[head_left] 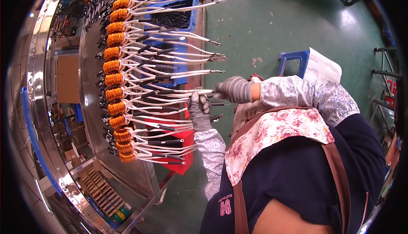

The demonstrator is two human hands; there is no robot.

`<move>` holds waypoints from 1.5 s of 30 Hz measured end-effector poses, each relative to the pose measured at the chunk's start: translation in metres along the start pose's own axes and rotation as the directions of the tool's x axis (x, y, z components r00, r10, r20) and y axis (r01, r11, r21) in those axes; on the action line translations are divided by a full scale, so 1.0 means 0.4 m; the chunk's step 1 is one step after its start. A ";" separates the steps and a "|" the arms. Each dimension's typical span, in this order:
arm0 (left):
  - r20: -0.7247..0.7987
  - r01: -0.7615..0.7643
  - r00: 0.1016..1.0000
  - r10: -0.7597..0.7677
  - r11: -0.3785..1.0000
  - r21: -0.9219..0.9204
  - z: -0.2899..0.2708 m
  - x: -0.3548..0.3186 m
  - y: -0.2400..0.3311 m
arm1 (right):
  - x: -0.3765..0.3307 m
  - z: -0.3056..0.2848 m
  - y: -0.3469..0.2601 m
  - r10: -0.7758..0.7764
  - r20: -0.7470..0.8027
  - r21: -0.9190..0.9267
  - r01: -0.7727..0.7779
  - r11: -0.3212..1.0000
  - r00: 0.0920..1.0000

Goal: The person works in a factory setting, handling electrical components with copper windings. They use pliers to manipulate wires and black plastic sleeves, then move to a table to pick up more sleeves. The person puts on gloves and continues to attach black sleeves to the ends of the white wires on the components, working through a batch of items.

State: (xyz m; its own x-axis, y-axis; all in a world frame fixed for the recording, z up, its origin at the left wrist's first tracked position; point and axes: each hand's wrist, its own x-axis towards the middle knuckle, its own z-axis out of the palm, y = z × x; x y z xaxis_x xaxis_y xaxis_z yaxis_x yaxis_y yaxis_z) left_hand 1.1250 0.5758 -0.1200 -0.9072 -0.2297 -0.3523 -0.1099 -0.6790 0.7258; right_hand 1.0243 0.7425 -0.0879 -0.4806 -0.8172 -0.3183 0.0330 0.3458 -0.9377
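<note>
A long row of orange copper-wound ring coils [113, 79] stands on the metal table, with white wires [170, 58] reaching right from them. Many wires carry black sleeves and end in metal ring lugs [219, 58]. My left hand [199, 109], in a grey glove, is closed with thumb and fingers around white wires at mid-row. Just to its right, my right hand [235, 89], also gloved in grey, closes on the end of the same wires; its fingers hide the tips. A black-sleeved wire end [218, 104] juts out below the right hand.
Blue bins [192, 15] with black sleeves sit under the wires. Below them is a red bin [182, 166]. A blue stool [294, 56] with a white sheet stands on the green floor. Beyond the table's left side are a cardboard box [68, 79] and a wooden pallet [100, 186].
</note>
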 end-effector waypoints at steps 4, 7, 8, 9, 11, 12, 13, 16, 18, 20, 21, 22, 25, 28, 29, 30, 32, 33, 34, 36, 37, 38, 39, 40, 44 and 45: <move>-0.032 0.033 0.999 -0.033 0.999 -0.001 0.025 -0.004 0.003 | 0.056 0.016 0.063 -0.234 0.758 0.624 -0.782 -0.015 0.609; -0.033 0.011 0.999 -0.012 1.000 -0.011 0.015 0.004 -0.001 | 0.054 0.004 0.025 -0.169 0.721 0.693 -0.710 0.130 0.672; -0.033 0.009 0.999 -0.009 1.000 0.003 0.009 0.001 0.002 | 0.033 -0.007 0.006 0.016 0.645 0.711 -0.607 0.353 0.764; -0.030 0.009 1.000 -0.009 1.000 0.014 0.004 0.001 0.000 | 0.008 -0.018 -0.006 0.170 0.505 0.652 -0.502 0.568 0.847; 0.020 0.015 1.000 -0.015 1.000 -0.001 -0.011 0.007 -0.006 | -0.004 -0.023 0.016 0.198 0.253 0.305 -0.273 0.912 0.947; 0.051 0.020 0.999 -0.018 0.999 -0.028 -0.020 0.012 -0.010 | -0.014 -0.002 0.031 0.124 0.142 0.344 -0.166 0.924 0.982; 0.081 0.025 0.996 -0.020 0.998 -0.056 -0.029 0.016 -0.014 | -0.008 -0.001 0.045 0.219 0.251 0.508 -0.321 0.800 0.943; 0.053 0.064 0.997 -0.059 0.991 -0.114 -0.030 0.022 -0.011 | -0.001 -0.024 -0.010 0.308 0.505 0.776 -0.580 0.248 0.807; 0.048 0.105 0.994 -0.099 0.985 -0.136 -0.040 0.018 -0.007 | 0.006 -0.025 -0.008 0.246 0.611 0.769 -0.638 0.041 0.752; 0.065 0.096 0.994 -0.085 0.978 -0.185 -0.049 -0.005 -0.008 | 0.013 -0.034 0.015 0.165 0.678 0.718 -0.694 0.060 0.716; 0.088 0.100 0.993 -0.081 0.966 -0.238 -0.063 -0.015 -0.012 | 0.017 -0.033 0.026 0.127 0.695 0.711 -0.703 0.024 0.708; 0.110 0.105 0.991 -0.075 0.951 -0.291 -0.081 -0.026 -0.017 | 0.020 -0.028 0.035 0.174 0.637 0.734 -0.660 0.160 0.751; -0.061 0.002 0.998 -0.008 0.996 -0.090 -0.026 -0.062 -0.021 | 0.038 0.002 0.086 0.184 0.141 0.510 -0.231 0.828 0.973; -0.144 0.006 0.989 0.018 0.986 0.168 0.033 -0.097 -0.001 | 0.010 -0.017 0.022 -0.529 -0.336 -0.589 0.263 0.764 0.779; -0.137 0.025 0.991 0.005 0.975 0.220 0.050 -0.100 0.001 | 0.001 -0.023 0.010 -0.482 -0.336 -0.479 0.294 0.827 0.809; -0.130 0.044 0.992 -0.009 0.961 0.272 0.067 -0.102 0.006 | -0.006 -0.026 0.000 -0.435 -0.330 -0.359 0.315 0.879 0.838; -0.139 0.099 0.989 -0.051 0.927 0.362 0.107 -0.090 0.016 | -0.013 -0.022 -0.006 -0.371 -0.289 -0.184 0.329 0.926 0.883; -0.147 0.118 0.987 -0.061 0.898 0.424 0.133 -0.087 0.015 | -0.012 -0.018 -0.005 -0.354 -0.260 -0.134 0.329 0.935 0.898; -0.155 0.138 0.985 -0.070 0.864 0.484 0.150 -0.079 0.009 | -0.012 -0.014 -0.001 -0.337 -0.230 -0.083 0.327 0.941 0.913; -0.040 0.034 0.999 -0.012 0.780 0.625 0.153 -0.043 -0.007 | -0.015 -0.011 0.014 -0.195 -0.286 0.176 0.251 0.952 0.938; -0.058 0.060 0.998 -0.030 0.760 0.647 0.157 -0.028 -0.007 | -0.017 -0.016 0.019 -0.145 -0.329 0.262 0.238 0.935 0.933; -0.081 0.089 0.996 -0.047 0.740 0.666 0.159 -0.020 -0.007 | -0.017 -0.020 0.024 -0.091 -0.361 0.350 0.225 0.909 0.928; -0.016 -0.015 0.999 0.028 0.837 0.547 0.136 -0.009 -0.028 | -0.019 -0.040 0.024 0.091 -0.356 0.485 0.101 0.869 0.930; -0.034 0.053 0.999 -0.041 0.840 0.539 0.110 0.020 -0.029 | -0.011 -0.060 0.049 0.152 -0.396 0.463 0.054 0.885 0.906; -0.145 0.109 0.986 -0.081 0.974 0.198 -0.023 0.130 -0.091 | -0.041 -0.127 0.072 0.227 -0.263 0.868 0.127 0.481 0.938; -0.199 0.128 0.975 -0.095 0.979 0.161 -0.039 0.142 -0.099 | -0.061 -0.134 0.067 0.233 -0.230 0.878 0.098 0.469 0.945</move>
State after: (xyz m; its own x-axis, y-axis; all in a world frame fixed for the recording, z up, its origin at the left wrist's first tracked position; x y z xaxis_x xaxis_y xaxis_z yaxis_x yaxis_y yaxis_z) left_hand 1.0841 0.5789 -0.1780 -0.7934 -0.2988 -0.5303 -0.2889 -0.5819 0.7602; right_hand 0.9899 0.7964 -0.0977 -0.6476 -0.5856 -0.4875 0.7379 -0.3223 -0.5930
